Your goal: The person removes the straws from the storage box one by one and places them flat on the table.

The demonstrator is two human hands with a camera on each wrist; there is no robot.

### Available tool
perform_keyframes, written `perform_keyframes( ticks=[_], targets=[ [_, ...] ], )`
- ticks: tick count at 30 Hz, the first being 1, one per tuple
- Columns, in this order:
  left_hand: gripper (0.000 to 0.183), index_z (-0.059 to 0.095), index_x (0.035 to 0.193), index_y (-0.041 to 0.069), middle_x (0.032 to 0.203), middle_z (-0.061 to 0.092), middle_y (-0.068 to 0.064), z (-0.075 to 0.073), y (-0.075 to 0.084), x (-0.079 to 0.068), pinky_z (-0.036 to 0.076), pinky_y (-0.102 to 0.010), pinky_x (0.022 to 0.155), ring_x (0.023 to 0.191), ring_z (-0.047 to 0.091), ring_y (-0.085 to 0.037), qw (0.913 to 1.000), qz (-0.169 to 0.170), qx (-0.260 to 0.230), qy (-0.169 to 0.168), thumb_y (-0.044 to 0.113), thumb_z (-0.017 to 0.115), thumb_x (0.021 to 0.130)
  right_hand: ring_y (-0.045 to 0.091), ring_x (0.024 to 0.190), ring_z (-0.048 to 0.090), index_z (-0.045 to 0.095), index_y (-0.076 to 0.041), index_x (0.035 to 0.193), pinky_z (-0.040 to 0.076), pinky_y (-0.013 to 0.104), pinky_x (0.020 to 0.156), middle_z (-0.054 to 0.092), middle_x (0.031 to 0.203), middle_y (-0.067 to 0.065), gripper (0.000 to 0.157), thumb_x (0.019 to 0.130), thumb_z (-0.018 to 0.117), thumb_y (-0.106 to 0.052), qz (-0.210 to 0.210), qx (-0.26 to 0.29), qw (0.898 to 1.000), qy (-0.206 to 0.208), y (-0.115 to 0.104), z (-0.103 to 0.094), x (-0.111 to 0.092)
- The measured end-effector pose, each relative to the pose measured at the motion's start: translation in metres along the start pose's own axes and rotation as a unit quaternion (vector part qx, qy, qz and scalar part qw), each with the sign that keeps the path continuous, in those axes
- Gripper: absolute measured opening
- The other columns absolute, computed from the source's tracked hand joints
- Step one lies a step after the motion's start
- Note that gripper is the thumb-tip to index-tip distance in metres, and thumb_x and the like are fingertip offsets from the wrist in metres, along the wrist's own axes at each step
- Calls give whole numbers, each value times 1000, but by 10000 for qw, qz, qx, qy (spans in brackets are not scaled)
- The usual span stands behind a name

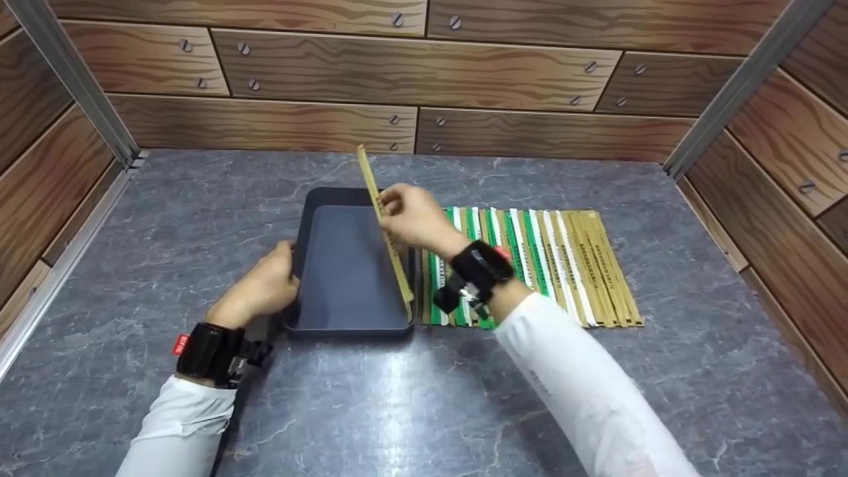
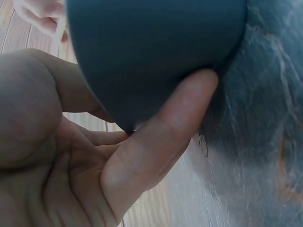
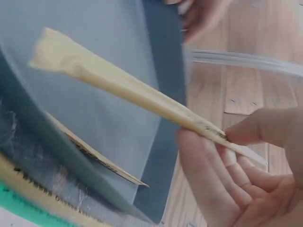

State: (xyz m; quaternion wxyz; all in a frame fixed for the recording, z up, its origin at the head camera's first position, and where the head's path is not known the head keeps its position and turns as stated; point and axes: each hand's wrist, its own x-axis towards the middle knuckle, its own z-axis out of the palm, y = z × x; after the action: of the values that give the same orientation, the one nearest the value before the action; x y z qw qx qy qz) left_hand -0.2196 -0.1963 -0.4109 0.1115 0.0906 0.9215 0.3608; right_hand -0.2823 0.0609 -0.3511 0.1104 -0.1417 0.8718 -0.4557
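Note:
My right hand (image 1: 417,215) pinches a slim tan paper-wrapped stick (image 3: 113,90) with printed lettering between thumb and fingers. It slants over the right side of a dark grey rectangular tray (image 1: 351,265), its lower end near the tray's front right corner. A second tan wrapped stick (image 3: 94,156) lies inside along the tray's right wall. My left hand (image 1: 262,285) grips the tray's left wall; in the left wrist view fingers (image 2: 189,99) press against the wall's surface. To the right of the tray is a row of wrapped sticks (image 1: 589,265) in green, white and tan, partly hidden by my right wrist.
The tray and the row stand on a grey marbled tabletop (image 1: 371,411). Wood-patterned panels (image 1: 318,66) enclose the back and sides, with metal rails (image 1: 729,93) at the corners. A black camera band (image 1: 480,268) is on each wrist.

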Motion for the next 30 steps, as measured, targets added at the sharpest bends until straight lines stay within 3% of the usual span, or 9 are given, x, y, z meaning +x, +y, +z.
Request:
perform_keyframes(
  ticks=[5, 9, 19, 23, 30],
  targets=[
    [73, 19, 152, -20, 140, 48, -44, -1, -2, -1, 43, -61, 113, 130, 51, -53, 10000, 60, 64, 21, -10, 48, 86, 19, 76, 65, 62, 2, 131, 63, 29, 64, 66, 111, 15, 34, 98, 64, -2, 92, 1127, 9929, 382, 17, -37, -15],
    [71, 19, 151, -21, 142, 45, -45, -1, -3, -2, 43, -61, 111, 131, 50, -52, 9997, 97, 233, 33, -8, 46, 87, 24, 89, 66, 59, 2, 137, 64, 32, 72, 65, 116, 17, 39, 100, 64, -8, 265, 1395, 9876, 667, 41, -75, -26],
    [68, 22, 150, -22, 140, 47, -45, -1, -5, -4, 41, -61, 114, 132, 50, -52, 9995, 138, 287, 87, -8, 45, 88, 16, 86, 67, 57, 6, 140, 63, 29, 79, 68, 109, 10, 45, 101, 65, -14, 1143, 847, 9836, 1113, 112, -164, -57],
    [69, 21, 151, -22, 141, 47, -45, -1, -3, -2, 41, -61, 114, 133, 49, -52, 9994, 150, 287, 117, -8, 45, 88, 11, 83, 66, 54, 9, 142, 63, 28, 81, 67, 108, 8, 47, 102, 62, -13, 1394, 580, 9810, 1219, 143, -192, -75],
    [70, 21, 151, -22, 140, 48, -45, 0, 1, 0, 42, -61, 113, 131, 51, -52, 9994, 140, 312, 85, -8, 46, 87, 6, 76, 66, 51, 14, 143, 62, 27, 75, 70, 91, -5, 51, 101, 61, -15, 1838, 77, 9750, 1243, 194, -232, -111]
  ],
)
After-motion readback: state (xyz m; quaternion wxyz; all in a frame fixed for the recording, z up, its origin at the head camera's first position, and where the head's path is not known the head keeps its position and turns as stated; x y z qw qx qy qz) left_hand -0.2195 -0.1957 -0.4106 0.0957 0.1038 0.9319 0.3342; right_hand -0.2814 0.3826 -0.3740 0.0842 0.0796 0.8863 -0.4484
